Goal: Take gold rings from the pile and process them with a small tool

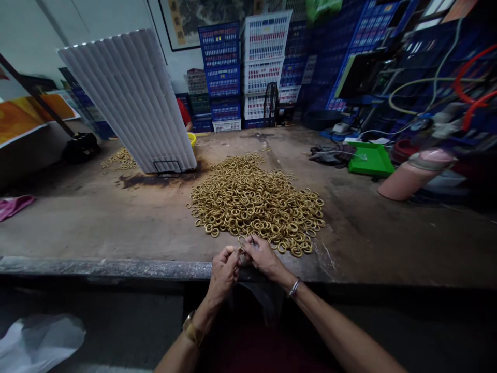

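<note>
Stained worktop (116, 223) mid-frame, stacked crates (220, 67) upper center. Left hand (225, 268) and right hand (264, 258) pinched closed on small rings (241, 250).

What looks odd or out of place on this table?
The dark stain at the foot of the white panel looks odd: it's blotchy and darker than the tabletop around it. I can't tell what left it.

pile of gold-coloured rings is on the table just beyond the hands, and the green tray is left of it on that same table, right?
The side is wrong: in the head view, the green tray is right of the pile of gold-coloured rings. The rest holds.
</note>
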`<state>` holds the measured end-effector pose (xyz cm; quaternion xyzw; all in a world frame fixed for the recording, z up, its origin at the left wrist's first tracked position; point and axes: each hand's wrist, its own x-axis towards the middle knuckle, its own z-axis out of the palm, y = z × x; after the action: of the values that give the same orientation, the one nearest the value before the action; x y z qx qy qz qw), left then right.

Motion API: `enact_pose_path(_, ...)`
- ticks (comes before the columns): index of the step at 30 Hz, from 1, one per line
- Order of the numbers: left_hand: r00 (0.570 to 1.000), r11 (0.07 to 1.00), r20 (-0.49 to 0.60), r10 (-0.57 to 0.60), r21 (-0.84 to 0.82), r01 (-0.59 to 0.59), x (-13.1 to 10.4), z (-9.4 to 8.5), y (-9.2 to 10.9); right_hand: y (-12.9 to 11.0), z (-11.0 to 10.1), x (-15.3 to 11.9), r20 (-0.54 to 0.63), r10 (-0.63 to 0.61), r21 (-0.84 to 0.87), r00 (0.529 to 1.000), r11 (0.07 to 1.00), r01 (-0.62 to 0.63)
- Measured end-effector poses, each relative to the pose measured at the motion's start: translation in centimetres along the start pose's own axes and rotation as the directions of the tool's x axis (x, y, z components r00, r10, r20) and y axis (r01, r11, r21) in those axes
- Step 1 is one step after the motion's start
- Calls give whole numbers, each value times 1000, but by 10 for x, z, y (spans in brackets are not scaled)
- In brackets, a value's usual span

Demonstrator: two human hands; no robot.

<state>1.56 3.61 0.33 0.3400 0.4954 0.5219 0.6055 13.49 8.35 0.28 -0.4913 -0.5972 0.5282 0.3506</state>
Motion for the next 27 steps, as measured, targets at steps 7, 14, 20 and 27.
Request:
enact_pose_path(7,985,990,141,-103,-86,116,-4,2,4,-2,1,-1,-2,-10,-29,1000,1000,10)
enact_pose_path(14,983,972,142,-115,-188,141,-4,-1,2,-2,1,-1,64,53,84,997,995,-59)
enact_pose_path(20,990,974,113,-87,-201,108,-4,-1,5,7,-3,-3,33,-219,-373,975,903,215)
enact_pose_path(27,996,992,93,-18,-124,30,-2,-4,0,5,-2,-11,246,-259,-598,934,718,357)
